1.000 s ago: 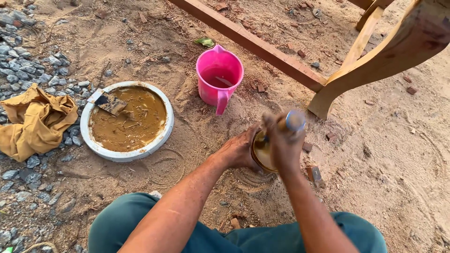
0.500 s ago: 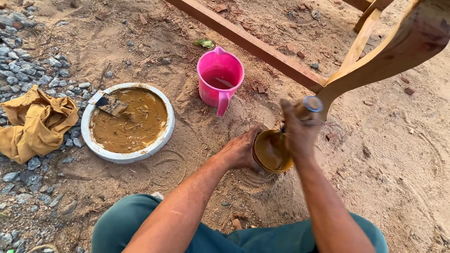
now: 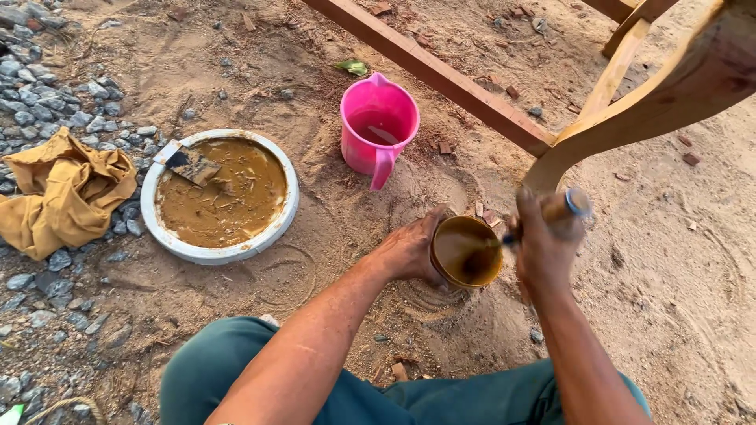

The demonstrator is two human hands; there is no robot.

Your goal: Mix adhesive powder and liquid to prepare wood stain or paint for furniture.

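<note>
1. The left hand (image 3: 409, 252) is wrapped around the side of a small round can (image 3: 466, 252). The can sits on the sandy ground (image 3: 677, 299), close to the person's knees.
2. The can is full of thick brown goo.
3. The right hand (image 3: 543, 252) is squeezed tight around the handle of a brush (image 3: 563, 208). The brush tip dips into the goo in the can.
4. A pink jug (image 3: 379, 130) stands on the ground behind the can, a little way off.
5. A big white bowl (image 3: 220, 197) of brown mud sits to the left. A flat scraper (image 3: 193, 165) lies in it.
6. A crumpled yellow cloth (image 3: 63, 193) lies on grey stones beside the bowl.
7. A curved wooden leg (image 3: 630, 118) reaches over the right hand.
</note>
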